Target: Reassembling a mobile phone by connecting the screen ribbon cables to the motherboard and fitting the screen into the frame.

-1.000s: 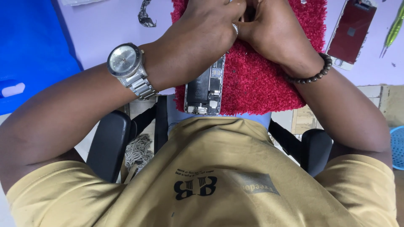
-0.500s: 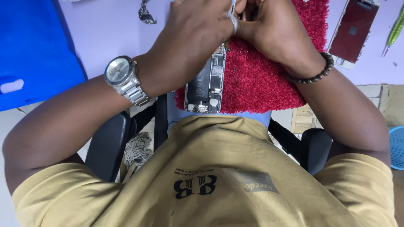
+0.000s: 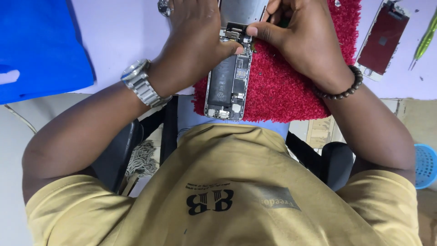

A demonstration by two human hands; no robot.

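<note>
Here, opened phone overhanging red mat edge.

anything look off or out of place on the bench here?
Mostly orderly. The opened phone overhangs the near edge of the red mat. A detached screen panel lies apart on the table at right, beside a green tool. Both the left hand and right hand pinch parts at the phone's top.

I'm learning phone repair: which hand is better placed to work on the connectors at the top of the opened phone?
Probably the right hand: its fingertips pinch at the connectors, while the left hand steadies the phone.
</note>
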